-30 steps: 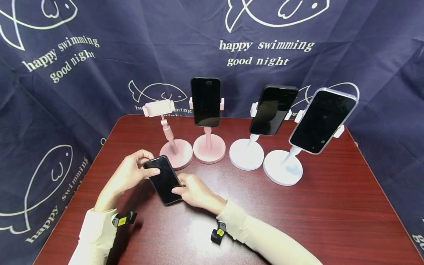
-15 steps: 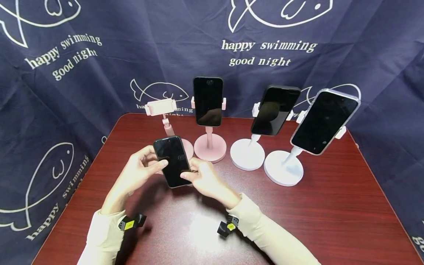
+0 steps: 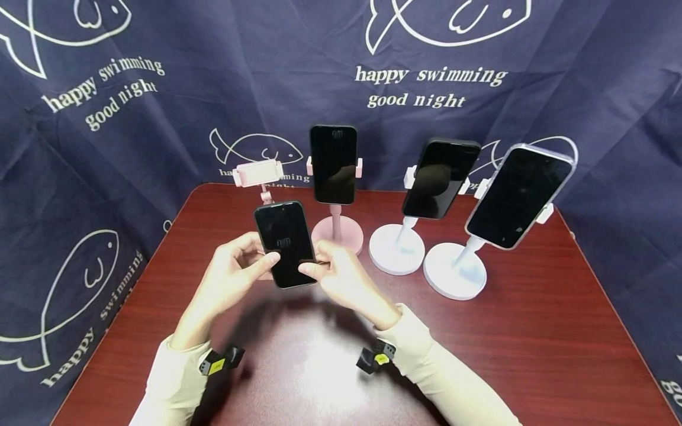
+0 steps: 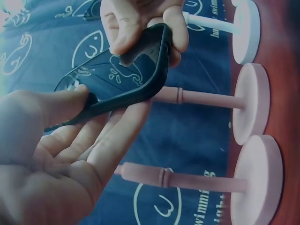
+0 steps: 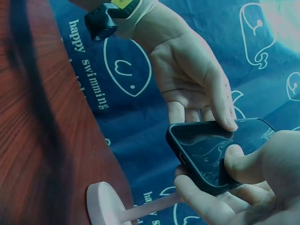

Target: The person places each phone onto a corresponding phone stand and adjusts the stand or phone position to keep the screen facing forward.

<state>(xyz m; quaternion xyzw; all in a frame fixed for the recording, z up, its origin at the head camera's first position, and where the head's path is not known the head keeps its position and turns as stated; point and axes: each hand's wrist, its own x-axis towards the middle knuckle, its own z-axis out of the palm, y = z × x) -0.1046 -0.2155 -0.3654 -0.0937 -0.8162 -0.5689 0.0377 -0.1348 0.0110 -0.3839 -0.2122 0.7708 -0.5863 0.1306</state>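
Observation:
Both hands hold one black smartphone (image 3: 290, 236), screen up, raised above the table in front of a pink phone stand (image 3: 258, 173). My left hand (image 3: 231, 272) grips its left edge, thumb over the screen and fingers beneath, as the left wrist view shows with the phone (image 4: 136, 75). From the other side my right hand (image 3: 343, 278) pinches the right edge, thumb on the glass; the right wrist view shows fingers under the phone (image 5: 206, 159). That pink stand's clamp holds no phone, and the held phone and left hand hide most of its post and base.
A second pink stand (image 3: 341, 234) bears an upright black phone (image 3: 334, 165). To its right, two white stands (image 3: 396, 251) (image 3: 453, 272) carry tilted phones (image 3: 441, 177) (image 3: 519, 195). A dark blue printed cloth (image 3: 298, 71) hangs behind the reddish wooden table (image 3: 533, 331).
Both hands have lifted the phone up and slightly right, away from the tabletop toward the left pink stand. The phone has turned more upright. The stands have stayed in place.

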